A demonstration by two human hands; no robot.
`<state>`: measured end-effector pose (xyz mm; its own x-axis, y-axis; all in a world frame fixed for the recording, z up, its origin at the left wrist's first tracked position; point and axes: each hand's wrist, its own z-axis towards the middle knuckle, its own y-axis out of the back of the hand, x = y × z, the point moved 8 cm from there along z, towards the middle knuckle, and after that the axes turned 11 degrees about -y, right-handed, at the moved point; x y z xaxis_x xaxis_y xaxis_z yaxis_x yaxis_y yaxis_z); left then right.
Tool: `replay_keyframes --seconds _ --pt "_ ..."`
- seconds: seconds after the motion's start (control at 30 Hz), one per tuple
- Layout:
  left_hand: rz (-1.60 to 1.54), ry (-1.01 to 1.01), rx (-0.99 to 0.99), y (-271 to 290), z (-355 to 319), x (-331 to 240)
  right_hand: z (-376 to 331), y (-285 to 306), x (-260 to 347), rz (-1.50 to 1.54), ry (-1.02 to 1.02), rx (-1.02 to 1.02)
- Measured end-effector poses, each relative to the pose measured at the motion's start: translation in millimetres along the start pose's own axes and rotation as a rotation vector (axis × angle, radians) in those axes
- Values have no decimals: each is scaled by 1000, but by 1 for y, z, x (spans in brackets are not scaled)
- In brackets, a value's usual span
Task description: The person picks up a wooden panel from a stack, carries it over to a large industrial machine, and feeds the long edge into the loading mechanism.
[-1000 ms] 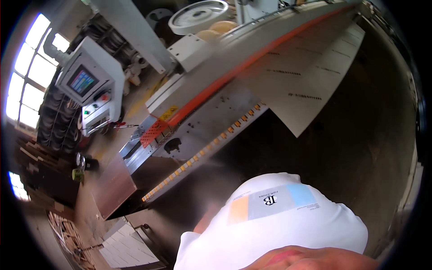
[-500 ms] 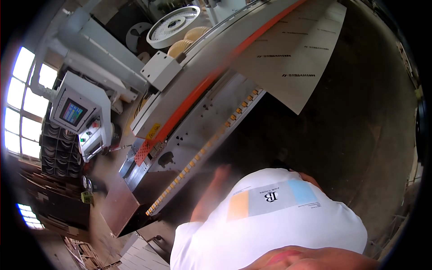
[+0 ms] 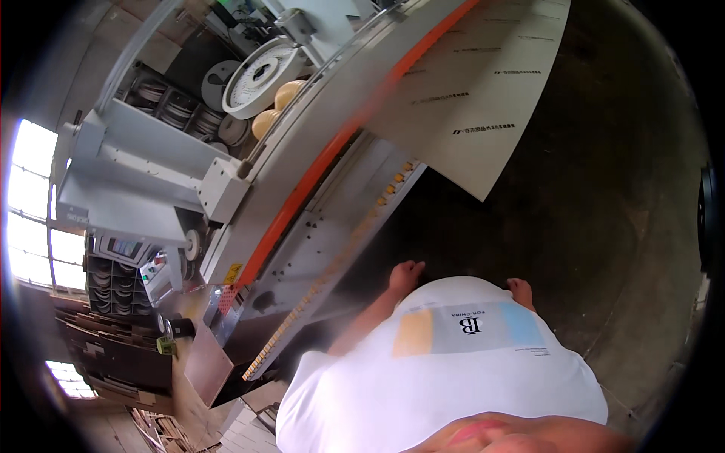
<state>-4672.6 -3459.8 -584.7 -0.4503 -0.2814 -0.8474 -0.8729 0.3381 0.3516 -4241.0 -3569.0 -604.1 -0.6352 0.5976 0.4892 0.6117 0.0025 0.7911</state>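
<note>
My left hand (image 3: 406,275) hangs in front of the white shirt, loosely curled, and I see nothing in it. It is apart from the long machine and nearest to the row of yellow rollers (image 3: 317,283) along the machine's front edge. My right hand (image 3: 519,288) shows partly past the other side of the shirt, low at my side, fingers bent and no object visible in it. Ahead, a large pale printed panel (image 3: 483,90) lies on the machine under its orange-striped beam (image 3: 317,162), one corner sticking out toward me. Neither hand touches the panel.
At the left stands a control box with a screen and buttons (image 3: 155,279). A white reel (image 3: 264,75) sits behind the beam. A brown board (image 3: 208,366) is by the machine's near end, dark stacked boards (image 3: 113,355) farther left. Dark floor (image 3: 604,226) spreads to the right.
The view has shifted, so the control box sits lower and more of the reel shows. My left hand has moved right and up, and my right hand has come into sight.
</note>
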Motion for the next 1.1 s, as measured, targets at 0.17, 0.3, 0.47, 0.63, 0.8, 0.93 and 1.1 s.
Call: replay_keyframes --seconds 0.17,0.3,0.47,0.63,0.8,0.93,1.1 --pt "-263 -3 73 -16 88 -58 83 68 75 150 -71 -58" --pt "-264 -95 73 2 154 -82 151 65 122 189 -96 -98" --pt "-282 -148 27 44 277 -103 257 42 216 194 -55 -133" --pt "-309 -282 11 102 405 -144 351 30 314 293 -60 -48" --pt "-378 -319 -41 164 496 -187 442 30 410 361 96 -151" --pt "-256 -502 -208 227 572 -223 517 6 472 359 37 -116" --pt "107 -811 -503 300 650 -288 650 -21 523 244 88 -107"
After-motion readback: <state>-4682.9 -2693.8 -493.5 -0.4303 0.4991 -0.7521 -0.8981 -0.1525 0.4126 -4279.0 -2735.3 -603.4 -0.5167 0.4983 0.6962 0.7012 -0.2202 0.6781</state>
